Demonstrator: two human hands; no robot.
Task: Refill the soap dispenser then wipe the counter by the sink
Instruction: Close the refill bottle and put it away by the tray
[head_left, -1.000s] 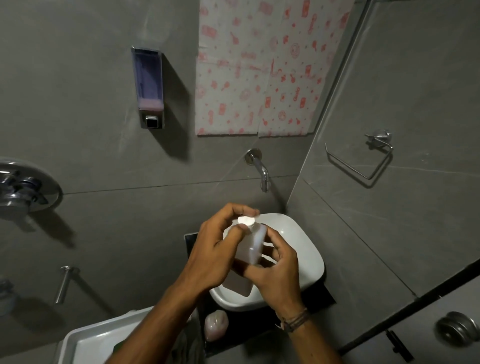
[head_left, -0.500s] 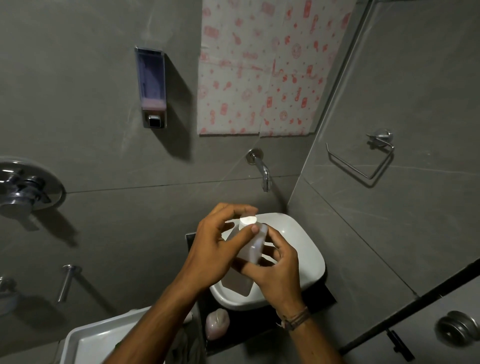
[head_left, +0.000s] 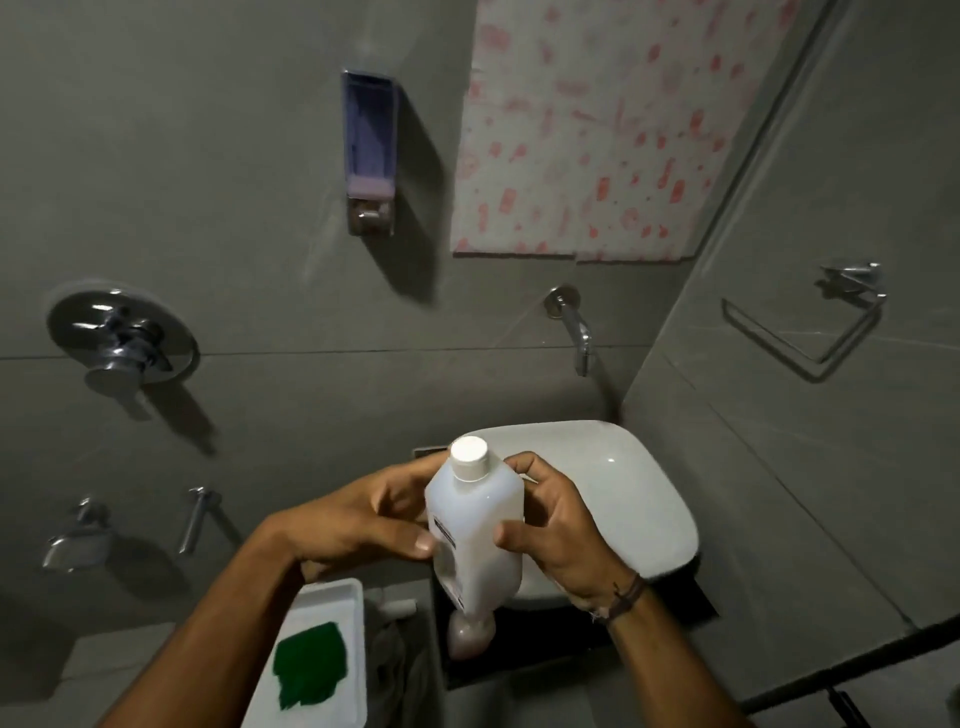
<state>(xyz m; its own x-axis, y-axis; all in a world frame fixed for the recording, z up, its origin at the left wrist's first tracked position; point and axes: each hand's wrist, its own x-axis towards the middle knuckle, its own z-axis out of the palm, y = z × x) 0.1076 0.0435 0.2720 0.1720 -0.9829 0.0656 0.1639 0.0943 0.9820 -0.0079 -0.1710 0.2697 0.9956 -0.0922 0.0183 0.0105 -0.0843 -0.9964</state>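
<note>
Item: we are gripping the capped white bottle (head_left: 474, 525) upright over the sink (head_left: 623, 488), left hand (head_left: 358, 519) and right hand (head_left: 561, 530) closed around it, the dispenser (head_left: 369, 150) lying higher, leftward on the wall.

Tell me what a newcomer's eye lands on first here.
The white bottle, cap on, stands out at centre, held by the left hand and the right hand in front of the white sink. Up on the grey wall hangs the dispenser, with only a little pink soap at its bottom. To its right is a red-patterned white sheet.
</note>
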